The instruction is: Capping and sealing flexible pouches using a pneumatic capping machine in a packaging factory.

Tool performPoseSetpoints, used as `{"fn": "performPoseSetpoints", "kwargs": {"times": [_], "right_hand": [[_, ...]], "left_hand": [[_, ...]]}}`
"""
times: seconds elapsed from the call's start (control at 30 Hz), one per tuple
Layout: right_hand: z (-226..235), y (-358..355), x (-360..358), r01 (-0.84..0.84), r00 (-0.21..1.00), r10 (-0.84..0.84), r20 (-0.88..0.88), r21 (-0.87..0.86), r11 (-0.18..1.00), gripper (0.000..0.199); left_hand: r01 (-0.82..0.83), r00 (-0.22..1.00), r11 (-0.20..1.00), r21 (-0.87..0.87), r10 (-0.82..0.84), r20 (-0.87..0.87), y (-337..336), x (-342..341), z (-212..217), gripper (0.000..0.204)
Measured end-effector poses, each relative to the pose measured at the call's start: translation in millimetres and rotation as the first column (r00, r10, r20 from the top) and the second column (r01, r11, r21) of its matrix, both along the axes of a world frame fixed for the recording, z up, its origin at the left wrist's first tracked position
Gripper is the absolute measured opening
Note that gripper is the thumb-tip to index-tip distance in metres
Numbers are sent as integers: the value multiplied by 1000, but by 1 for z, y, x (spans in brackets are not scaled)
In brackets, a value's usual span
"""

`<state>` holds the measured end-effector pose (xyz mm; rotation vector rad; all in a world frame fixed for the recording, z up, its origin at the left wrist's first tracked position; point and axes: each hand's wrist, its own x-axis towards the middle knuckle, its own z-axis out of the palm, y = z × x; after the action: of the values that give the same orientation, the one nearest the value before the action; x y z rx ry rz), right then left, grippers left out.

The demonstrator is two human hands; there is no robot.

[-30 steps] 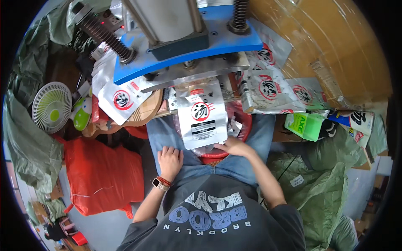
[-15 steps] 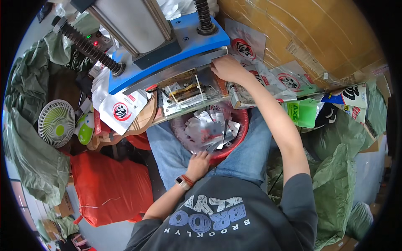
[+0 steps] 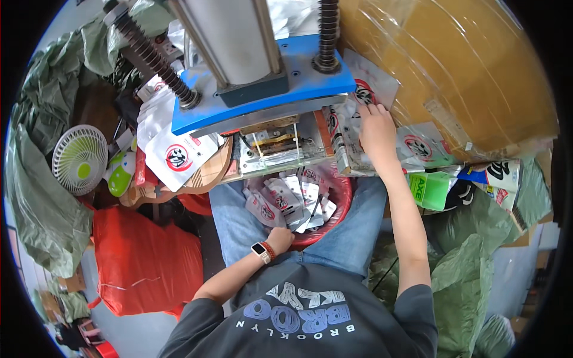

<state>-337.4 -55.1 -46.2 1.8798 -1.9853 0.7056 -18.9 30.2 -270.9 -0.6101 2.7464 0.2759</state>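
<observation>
Seen from above, a seated person works at a press with a blue plate (image 3: 262, 98) in the upper middle of the frame. The right hand (image 3: 377, 132), which half a second ago reached toward the press, now lies flat at centre right on a stack of white pouches (image 3: 349, 143) on the worktop, fingers spread over them. The left hand (image 3: 280, 238), just below centre, has drawn back to the near rim of a red basin (image 3: 334, 218) in the lap, fingers curled on it; the basin holds loose finished pouches (image 3: 286, 200). It looks as if a fresh pouch is being picked up.
</observation>
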Motion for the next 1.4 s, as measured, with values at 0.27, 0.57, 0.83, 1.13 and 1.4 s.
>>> {"fn": "performPoseSetpoints", "kwargs": {"times": [0.27,0.57,0.83,1.13,1.4], "right_hand": [[-34,-87,38,-383,917,343,203,214,899,23],[-45,-104,43,-356,905,274,325,228,906,23],[-39,-95,37,-396,917,398,32,213,893,25],[22,-7,28,-74,975,145,-171,362,929,19],[5,171,69,32,515,-199,834,213,976,19]], "left_hand": [[-190,969,969,156,211,-132,23,9,27,24],[-356,722,912,201,406,-560,-3,73,70,15],[-414,693,897,157,422,-585,-5,62,73,9],[-468,632,872,139,441,-637,-2,67,63,8],[-471,665,869,151,462,-587,-5,60,62,8]]}}
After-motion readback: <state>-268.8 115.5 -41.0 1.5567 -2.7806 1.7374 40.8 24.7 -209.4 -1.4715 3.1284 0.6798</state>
